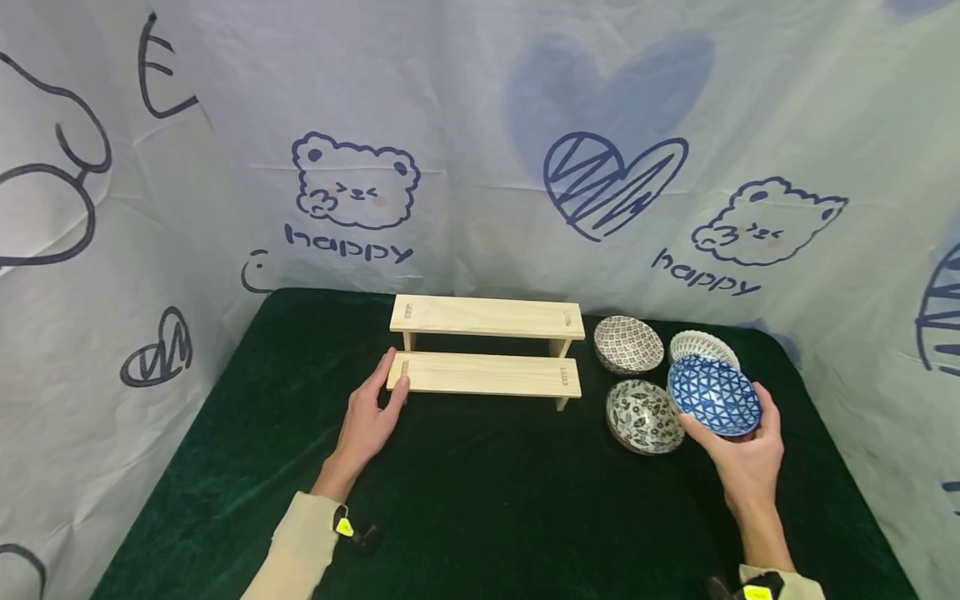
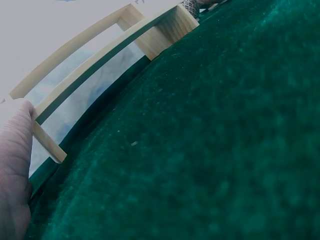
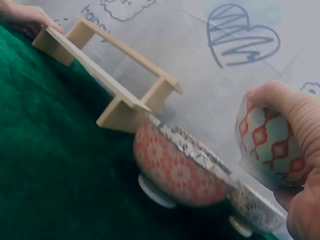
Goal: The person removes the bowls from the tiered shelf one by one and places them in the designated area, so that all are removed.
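Note:
A two-tier wooden shelf (image 1: 483, 373) stands on the green cloth. My left hand (image 1: 369, 421) holds the left end of its lower board, thumb along the front edge and fingers at the end. My right hand (image 1: 742, 467) grips a small bowl (image 1: 714, 395) by its sides, thumb on the near left and fingers on the right. Inside it is blue and white; its outer wall (image 3: 267, 142) shows red diamonds on white in the right wrist view. This bowl is lifted and tilted, overlapping a white ribbed bowl (image 1: 701, 342) in the head view.
A bowl with a dark floral inside (image 1: 645, 417) sits left of my right hand; its outer wall (image 3: 180, 170) is red-patterned. Behind it stands a brown-latticed bowl (image 1: 628, 343), right of the shelf. A printed white curtain (image 1: 480, 167) hangs behind the cloth-covered table (image 1: 480, 517).

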### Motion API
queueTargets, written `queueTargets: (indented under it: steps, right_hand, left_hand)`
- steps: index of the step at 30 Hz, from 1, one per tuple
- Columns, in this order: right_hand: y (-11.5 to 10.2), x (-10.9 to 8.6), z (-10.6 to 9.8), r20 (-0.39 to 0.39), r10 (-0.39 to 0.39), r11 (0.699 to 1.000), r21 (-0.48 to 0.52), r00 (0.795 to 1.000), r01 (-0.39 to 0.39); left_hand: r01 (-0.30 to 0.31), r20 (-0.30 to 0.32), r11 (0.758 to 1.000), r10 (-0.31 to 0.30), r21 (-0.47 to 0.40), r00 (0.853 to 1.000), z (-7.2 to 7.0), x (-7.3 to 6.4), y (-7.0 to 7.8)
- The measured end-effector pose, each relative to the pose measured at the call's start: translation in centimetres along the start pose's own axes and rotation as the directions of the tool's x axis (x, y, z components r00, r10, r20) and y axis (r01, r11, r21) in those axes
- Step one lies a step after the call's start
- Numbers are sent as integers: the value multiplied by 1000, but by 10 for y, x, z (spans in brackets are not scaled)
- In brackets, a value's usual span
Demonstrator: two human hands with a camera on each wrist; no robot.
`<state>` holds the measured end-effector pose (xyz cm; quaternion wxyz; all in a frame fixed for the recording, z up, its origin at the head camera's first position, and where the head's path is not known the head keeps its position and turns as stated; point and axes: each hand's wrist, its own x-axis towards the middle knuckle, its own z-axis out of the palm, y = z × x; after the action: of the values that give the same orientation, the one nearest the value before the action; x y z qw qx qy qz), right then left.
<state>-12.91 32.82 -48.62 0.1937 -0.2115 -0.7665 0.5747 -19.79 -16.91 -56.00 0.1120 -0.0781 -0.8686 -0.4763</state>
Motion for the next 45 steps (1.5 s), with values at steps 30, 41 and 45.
queueTargets:
  steps: [30,41,45]
  right_hand:
    - [63,3,-28,-143,106,984,-125,984,-124]
    - [68,1,-25,-132,122,988,-82,984,-133]
    - [69,1,-26,-83,145,986,-75,986,-151]
  left_hand:
    - [-7,-12,1000,7,-5,1000,4,-1,-1]
    - [-8,-5,1000,9,1,1000,1,0,0]
    - [-4,-7,1000,4,9,1000,2,-1,-1]
